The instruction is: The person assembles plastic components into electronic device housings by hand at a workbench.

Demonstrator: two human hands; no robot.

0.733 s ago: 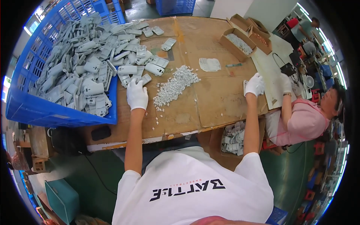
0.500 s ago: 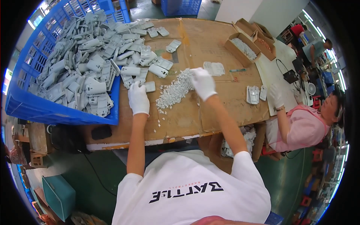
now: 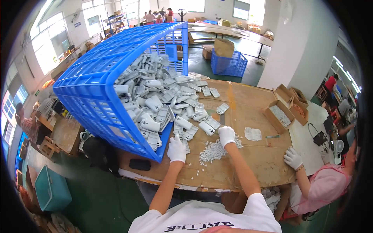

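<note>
My left hand (image 3: 176, 150), in a white glove, is closed at the edge of a light-grey plastic housing (image 3: 186, 146) beside the blue crate. Its fingers partly hide that piece. My right hand (image 3: 227, 136), also gloved, is at the far side of a heap of small white parts (image 3: 213, 152). Those fingers are bent together, and whatever lies in them is too small to make out. More light-grey housings (image 3: 153, 103) spill from the tipped blue crate (image 3: 112, 73) onto the cardboard-covered table (image 3: 248, 108).
A flattened plastic bag (image 3: 253, 134) and a greenish pen-like tool (image 3: 272, 136) lie to the right. Beyond them stand open boxes of small parts (image 3: 279, 116). A co-worker's gloved hand (image 3: 293, 158) rests at the table's right side. A dark pad (image 3: 140, 164) lies near the front edge.
The view has tilted up, showing more of the room. My right hand has moved leftward to the heap's far side. The co-worker's hand now covers where some housings lay.
</note>
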